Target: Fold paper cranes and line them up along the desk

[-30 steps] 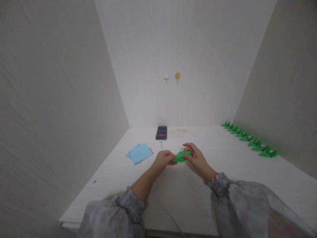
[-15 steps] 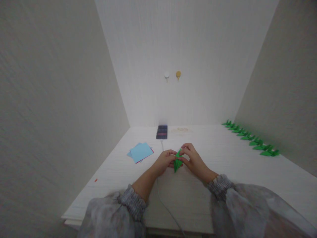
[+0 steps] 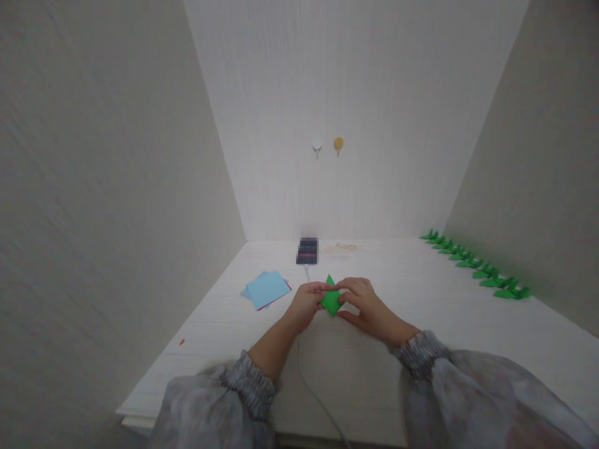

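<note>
A green folded origami paper (image 3: 332, 303), diamond-shaped, is held up between my two hands over the white table. My left hand (image 3: 305, 305) pinches its left side, the thumb along the top. On the opposite side, my right hand (image 3: 367, 308) curls round the paper's right edge, its fingertips touching it. To the left lies a small stack of paper sheets (image 3: 268, 289), light blue on top with a pink edge showing beneath. Several finished green paper cranes (image 3: 496, 282) stand in a row along the right wall.
A phone (image 3: 307, 251), blurred out, lies at the back with a white cable (image 3: 312, 393) running under my left arm to the front edge. A small orange-red scrap (image 3: 182, 342) lies at the left. Two hooks, one white (image 3: 317, 144) and one yellow (image 3: 338, 143), are on the back wall.
The green paper has gone from a narrow shape with split points to a flat, wider diamond. My right hand's fingers have shifted to its right edge; my left hand still pinches it.
</note>
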### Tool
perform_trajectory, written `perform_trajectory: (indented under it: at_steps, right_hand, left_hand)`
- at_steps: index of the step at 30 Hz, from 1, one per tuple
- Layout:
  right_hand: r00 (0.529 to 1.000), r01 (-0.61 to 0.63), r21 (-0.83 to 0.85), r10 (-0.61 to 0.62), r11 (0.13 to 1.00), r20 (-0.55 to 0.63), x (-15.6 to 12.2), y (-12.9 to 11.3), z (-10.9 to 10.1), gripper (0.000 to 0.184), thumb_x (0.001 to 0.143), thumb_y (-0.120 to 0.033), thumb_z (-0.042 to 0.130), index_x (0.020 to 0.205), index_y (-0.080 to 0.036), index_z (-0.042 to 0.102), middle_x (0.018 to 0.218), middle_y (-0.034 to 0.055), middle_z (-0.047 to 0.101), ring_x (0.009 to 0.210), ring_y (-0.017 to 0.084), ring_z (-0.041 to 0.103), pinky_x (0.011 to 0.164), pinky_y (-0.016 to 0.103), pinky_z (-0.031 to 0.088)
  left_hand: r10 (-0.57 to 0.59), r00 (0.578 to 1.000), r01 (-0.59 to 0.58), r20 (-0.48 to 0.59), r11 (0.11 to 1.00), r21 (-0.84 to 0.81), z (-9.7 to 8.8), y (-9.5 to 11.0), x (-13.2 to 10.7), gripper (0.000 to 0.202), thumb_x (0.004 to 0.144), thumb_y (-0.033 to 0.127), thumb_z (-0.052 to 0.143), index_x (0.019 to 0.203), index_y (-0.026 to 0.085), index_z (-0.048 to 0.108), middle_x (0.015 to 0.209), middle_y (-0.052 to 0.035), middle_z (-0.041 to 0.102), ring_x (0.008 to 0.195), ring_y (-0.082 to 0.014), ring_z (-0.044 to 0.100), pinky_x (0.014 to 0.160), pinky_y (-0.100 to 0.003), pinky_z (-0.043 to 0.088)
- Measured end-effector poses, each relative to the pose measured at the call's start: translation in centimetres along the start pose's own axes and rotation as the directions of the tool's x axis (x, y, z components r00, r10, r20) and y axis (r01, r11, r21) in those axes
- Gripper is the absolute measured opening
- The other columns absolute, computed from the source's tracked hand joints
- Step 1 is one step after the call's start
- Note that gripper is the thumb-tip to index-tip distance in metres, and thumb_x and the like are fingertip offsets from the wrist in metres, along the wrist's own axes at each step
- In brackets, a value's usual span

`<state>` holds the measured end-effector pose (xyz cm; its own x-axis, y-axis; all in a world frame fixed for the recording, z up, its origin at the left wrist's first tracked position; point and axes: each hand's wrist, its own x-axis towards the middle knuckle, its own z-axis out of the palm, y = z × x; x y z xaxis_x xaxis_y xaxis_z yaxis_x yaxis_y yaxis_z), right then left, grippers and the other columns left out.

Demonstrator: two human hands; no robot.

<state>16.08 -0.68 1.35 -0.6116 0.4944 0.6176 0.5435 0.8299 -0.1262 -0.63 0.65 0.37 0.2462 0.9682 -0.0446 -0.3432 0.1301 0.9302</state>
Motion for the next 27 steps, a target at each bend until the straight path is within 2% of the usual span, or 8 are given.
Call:
perform_trajectory:
  at_steps: [3, 8, 14, 17, 21, 24, 27]
  right_hand:
    - [0.996, 0.056, -0.082, -0.05, 0.995, 0.077, 0.1, 0.3, -0.1, 0.013, 0.077, -0.021, 0.051, 0.089, -0.019, 0.056, 0.094, 0.0059, 0.057, 0.092, 0.018, 0.048, 0.08, 0.036, 0.031]
    - [0.982, 0.161, -0.207, -0.134, 0.965, 0.137, -0.1, 1.0, 0.4, 0.019, 0.081, -0.015, 0.043, 0.094, -0.018, 0.057, 0.087, 0.0061, 0.059, 0.081, 0.017, 0.048, 0.072, 0.032, 0.033]
    - [0.972, 0.206, -0.255, -0.167, 0.945, 0.168, -0.2, 0.8, 0.4, 0.019, 0.082, -0.013, 0.041, 0.083, -0.017, 0.06, 0.072, 0.0042, 0.057, 0.069, 0.015, 0.047, 0.064, 0.029, 0.033]
    - [0.976, 0.192, -0.219, -0.162, 0.957, 0.148, -0.1, 0.4, 0.4, 0.019, 0.081, -0.013, 0.043, 0.08, -0.017, 0.061, 0.07, 0.004, 0.057, 0.066, 0.014, 0.046, 0.062, 0.028, 0.034]
    - [0.99, 0.134, -0.099, -0.127, 0.986, 0.067, -0.1, 0.0, 0.3, 0.021, 0.081, -0.012, 0.042, 0.08, -0.017, 0.061, 0.072, 0.0045, 0.058, 0.067, 0.014, 0.048, 0.062, 0.027, 0.037]
    - [0.997, 0.081, 0.014, -0.081, 0.997, 0.008, -0.1, -0.1, 0.2, 0.019, 0.081, -0.016, 0.043, 0.077, -0.018, 0.062, 0.07, 0.005, 0.058, 0.069, 0.014, 0.05, 0.062, 0.026, 0.04]
    - [0.999, 0.039, 0.09, -0.038, 0.995, -0.015, -0.1, -0.1, -0.1, 0.018, 0.081, -0.019, 0.044, 0.077, -0.018, 0.062, 0.071, 0.0053, 0.06, 0.069, 0.014, 0.052, 0.063, 0.027, 0.043]
  left_hand:
    - [-0.015, 1.0, 0.014, -0.018, 1.0, -0.02, 0.0, 0.1, 0.1, 0.019, 0.056, 0.013, 0.062, 0.075, 0.008, 0.062, 0.07, -0.007, 0.064, 0.062, -0.0119, 0.057, 0.065, -0.027, 0.043]
    - [-0.032, 0.999, 0.031, -0.034, 0.999, -0.028, 0.1, 0.0, 0.2, 0.02, 0.053, 0.009, 0.06, 0.073, 0.007, 0.063, 0.07, -0.0073, 0.063, 0.063, -0.0128, 0.057, 0.067, -0.028, 0.044]
    - [-0.088, 0.996, 0.09, -0.021, 0.99, 0.106, 0.2, -0.1, 0.1, 0.025, 0.053, 0.006, 0.052, 0.075, 0.007, 0.064, 0.065, -0.0062, 0.062, 0.058, -0.0114, 0.055, 0.061, -0.026, 0.044]
    - [-0.097, 0.995, 0.098, -0.011, 0.984, 0.152, 0.3, 0.1, -0.1, 0.022, 0.055, 0.009, 0.053, 0.074, 0.008, 0.064, 0.064, -0.0055, 0.062, 0.058, -0.0114, 0.055, 0.06, -0.026, 0.043]
    - [-0.092, 0.996, 0.087, 0.018, 0.979, 0.186, 0.4, 0.3, -0.4, 0.018, 0.06, 0.023, 0.06, 0.07, 0.009, 0.065, 0.064, -0.005, 0.062, 0.059, -0.0109, 0.054, 0.06, -0.024, 0.043]
    - [-0.096, 0.994, 0.087, 0.046, 0.983, 0.16, 0.3, 0.2, -0.4, 0.023, 0.062, 0.03, 0.061, 0.069, 0.009, 0.065, 0.064, -0.0053, 0.063, 0.061, -0.0118, 0.056, 0.063, -0.025, 0.044]
    - [-0.11, 0.991, 0.1, 0.082, 0.988, 0.116, 0.0, 0.1, -0.4, 0.023, 0.062, 0.03, 0.062, 0.07, 0.009, 0.064, 0.067, -0.0065, 0.064, 0.063, -0.0131, 0.058, 0.069, -0.028, 0.045]
